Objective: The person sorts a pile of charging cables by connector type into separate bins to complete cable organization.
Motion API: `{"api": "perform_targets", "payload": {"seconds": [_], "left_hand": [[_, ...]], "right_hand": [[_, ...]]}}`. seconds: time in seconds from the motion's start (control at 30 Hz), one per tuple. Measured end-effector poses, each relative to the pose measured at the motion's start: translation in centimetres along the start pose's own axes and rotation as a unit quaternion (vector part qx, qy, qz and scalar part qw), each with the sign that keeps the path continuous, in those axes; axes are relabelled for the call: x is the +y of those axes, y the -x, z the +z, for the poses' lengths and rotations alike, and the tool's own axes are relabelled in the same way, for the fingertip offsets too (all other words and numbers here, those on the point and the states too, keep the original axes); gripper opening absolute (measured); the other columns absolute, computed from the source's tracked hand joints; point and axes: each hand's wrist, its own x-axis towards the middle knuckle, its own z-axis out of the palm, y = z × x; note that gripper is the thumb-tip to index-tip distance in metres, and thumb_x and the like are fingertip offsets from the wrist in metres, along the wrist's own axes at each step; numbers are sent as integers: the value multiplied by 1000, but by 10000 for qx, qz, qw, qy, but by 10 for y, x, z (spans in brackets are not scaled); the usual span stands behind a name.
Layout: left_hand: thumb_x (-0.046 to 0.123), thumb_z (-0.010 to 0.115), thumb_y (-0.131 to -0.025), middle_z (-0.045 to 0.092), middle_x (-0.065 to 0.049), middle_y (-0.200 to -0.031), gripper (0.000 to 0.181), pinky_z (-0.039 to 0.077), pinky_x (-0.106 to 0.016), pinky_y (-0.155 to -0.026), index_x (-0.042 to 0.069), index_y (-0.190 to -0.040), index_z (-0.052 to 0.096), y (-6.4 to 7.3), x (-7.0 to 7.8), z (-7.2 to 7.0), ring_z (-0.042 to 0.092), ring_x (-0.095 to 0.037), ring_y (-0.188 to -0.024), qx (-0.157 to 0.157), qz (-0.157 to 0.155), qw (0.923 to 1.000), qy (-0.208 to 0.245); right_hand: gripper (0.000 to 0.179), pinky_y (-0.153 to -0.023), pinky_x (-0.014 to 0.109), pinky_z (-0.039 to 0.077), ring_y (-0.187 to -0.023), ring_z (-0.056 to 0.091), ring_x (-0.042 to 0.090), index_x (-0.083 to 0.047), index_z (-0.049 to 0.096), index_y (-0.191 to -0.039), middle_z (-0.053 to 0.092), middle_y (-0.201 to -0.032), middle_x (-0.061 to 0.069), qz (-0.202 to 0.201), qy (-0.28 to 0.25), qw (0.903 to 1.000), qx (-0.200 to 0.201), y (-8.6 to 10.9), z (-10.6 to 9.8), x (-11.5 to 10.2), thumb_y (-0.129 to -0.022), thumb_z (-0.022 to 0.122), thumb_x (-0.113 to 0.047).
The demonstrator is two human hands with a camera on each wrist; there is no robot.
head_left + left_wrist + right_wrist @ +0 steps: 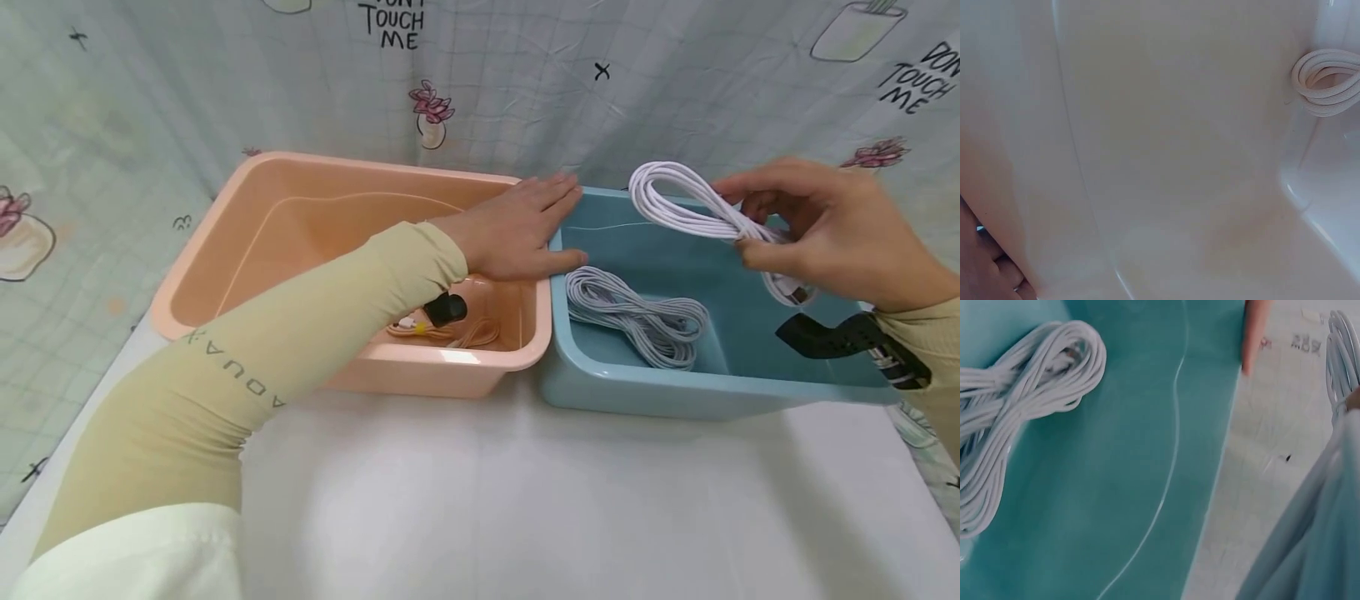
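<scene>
My right hand (847,229) pinches a bundled white cable (675,204) between thumb and fingers, above the blue bin (720,398). The bundle's looped end points left, and a plug end hangs below the hand. A second bundled white cable (637,315) lies inside that bin at its left end; the right wrist view shows its loops (1079,369) tied at the middle. With fingers straight, my left hand (517,229) rests across the meeting rims of the blue bin and the peach bin (420,379). Close to the right wrist camera, strands of the held cable (1342,356) look blurred.
In the peach bin lie a black piece (446,308) and a pale coiled cord (480,333), partly hidden by the left sleeve (352,300). Both bins stand side by side on a white table (487,500), against a printed curtain (517,92). A black strap (840,337) circles the right wrist.
</scene>
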Motion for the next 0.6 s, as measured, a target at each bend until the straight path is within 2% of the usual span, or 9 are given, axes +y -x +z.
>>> {"api": "perform_targets", "payload": {"seconds": [0.1,0.23,0.3,0.47,0.6], "left_hand": [[64,31,-96,-2,-7,-167,87,1,-38,-129,9,-158,3,0,0,0,-2,-23,-157,-12,-13,10000,-10],[64,31,-96,-2,-6,-167,87,0,-38,-129,9,-158,3,-1,0,0,-3,-22,-156,-37,-18,10000,7],[64,31,-96,-3,-6,-167,87,0,-38,-129,9,-158,3,-1,0,1,-3,-22,-156,-42,-22,10000,16],[64,31,-95,-2,-5,-167,87,1,-38,-129,10,-158,3,-1,0,1,-2,-22,-157,-24,-56,10000,-16],[64,31,-95,-2,-5,-167,88,1,-38,-129,10,-158,3,-1,-1,1,-2,-22,-157,-21,-69,10000,-39]], "right_hand": [[66,-57,4,45,-83,50,-1,-17,60,-135,53,-103,-20,188,-89,9998,-20,-1,3,9,-75,72,9],[62,-50,12,42,-81,49,2,-18,60,-134,54,-100,-14,441,-387,9982,-107,-2,9,20,-78,70,7],[61,-50,14,41,-80,49,2,-18,60,-134,54,-99,-13,556,-514,9970,-152,-2,12,25,-78,70,6],[60,-56,9,42,-81,50,2,-18,60,-133,55,-99,-13,681,-546,9959,-220,-3,19,35,-78,72,3],[60,-54,11,43,-81,50,3,-18,60,-134,54,-98,-13,805,-552,9947,-312,-4,24,40,-78,73,1]]}}
